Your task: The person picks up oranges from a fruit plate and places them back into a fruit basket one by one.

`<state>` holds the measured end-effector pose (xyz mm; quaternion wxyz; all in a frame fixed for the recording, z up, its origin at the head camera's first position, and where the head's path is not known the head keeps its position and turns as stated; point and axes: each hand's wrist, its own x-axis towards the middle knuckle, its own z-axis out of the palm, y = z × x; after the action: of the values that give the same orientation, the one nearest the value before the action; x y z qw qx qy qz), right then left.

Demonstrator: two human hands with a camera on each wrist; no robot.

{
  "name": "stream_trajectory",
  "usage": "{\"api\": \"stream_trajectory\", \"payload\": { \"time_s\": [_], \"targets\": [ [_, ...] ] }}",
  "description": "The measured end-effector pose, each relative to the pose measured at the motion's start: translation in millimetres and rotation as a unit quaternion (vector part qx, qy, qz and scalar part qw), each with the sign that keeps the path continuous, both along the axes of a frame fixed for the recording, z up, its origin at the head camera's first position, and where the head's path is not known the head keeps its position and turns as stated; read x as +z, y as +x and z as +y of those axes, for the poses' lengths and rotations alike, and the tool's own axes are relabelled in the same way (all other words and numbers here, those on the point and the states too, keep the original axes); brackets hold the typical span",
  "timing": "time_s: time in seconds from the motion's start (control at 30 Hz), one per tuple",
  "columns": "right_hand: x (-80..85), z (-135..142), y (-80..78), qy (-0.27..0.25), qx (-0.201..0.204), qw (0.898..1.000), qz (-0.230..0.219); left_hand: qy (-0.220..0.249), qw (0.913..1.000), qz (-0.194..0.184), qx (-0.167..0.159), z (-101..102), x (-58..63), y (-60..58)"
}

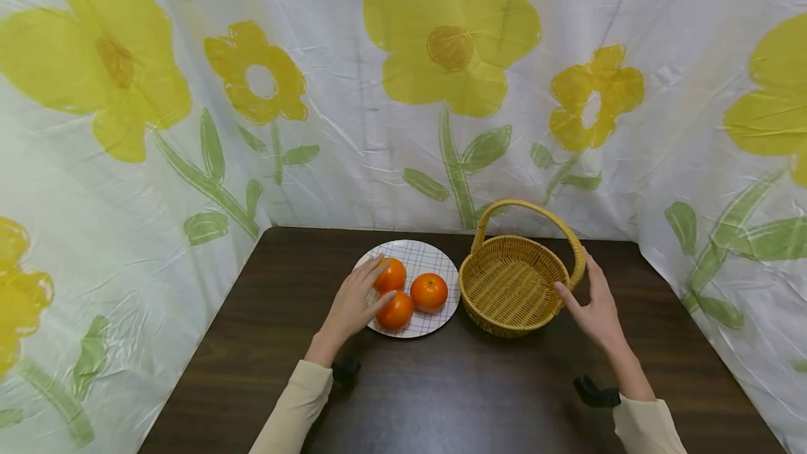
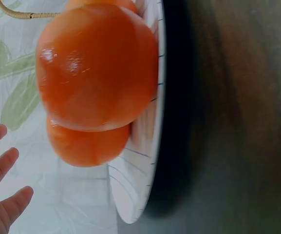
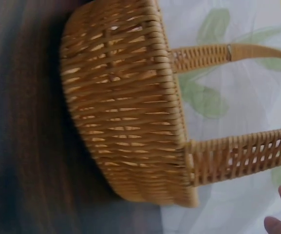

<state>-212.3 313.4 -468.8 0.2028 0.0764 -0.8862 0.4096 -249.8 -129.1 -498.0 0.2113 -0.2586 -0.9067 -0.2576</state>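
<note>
A white plate with a thin dark grid [image 1: 408, 251] carries three glossy orange fruits, which look like persimmons: a front one [image 1: 394, 311], a back one [image 1: 392, 274] and a right one [image 1: 429, 292]. My left hand [image 1: 353, 303] hovers at the plate's left side, fingers spread over the back and front fruits. In the left wrist view its fingers [image 2: 1, 168] stand apart from the fruit [image 2: 96, 68]. A wicker basket [image 1: 511, 286] with an upright handle [image 1: 532, 206] stands right of the plate, nothing inside. My right hand [image 1: 595, 310] is beside its right rim, fingers extended; contact is unclear.
Everything stands on a dark brown wooden table [image 1: 441, 398]. Behind and at both sides hangs a white curtain [image 1: 340, 160] printed with yellow flowers. A black strap [image 1: 595, 392] sits at my right wrist, another [image 1: 345, 368] at my left.
</note>
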Motion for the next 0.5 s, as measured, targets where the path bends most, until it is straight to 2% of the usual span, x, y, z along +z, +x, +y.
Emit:
{"api": "stream_trajectory", "payload": {
  "time_s": [0.3,0.5],
  "targets": [
    [-14.7,0.2,7.3,-0.02,-0.004,0.998,-0.064,0.011,0.9994,-0.031,0.007,1.6,-15.2,8.3],
    [-23.2,-0.6,4.2,-0.036,0.009,0.997,-0.062,0.027,0.9989,-0.038,0.009,5.0,-21.7,10.3]
  ]
}}
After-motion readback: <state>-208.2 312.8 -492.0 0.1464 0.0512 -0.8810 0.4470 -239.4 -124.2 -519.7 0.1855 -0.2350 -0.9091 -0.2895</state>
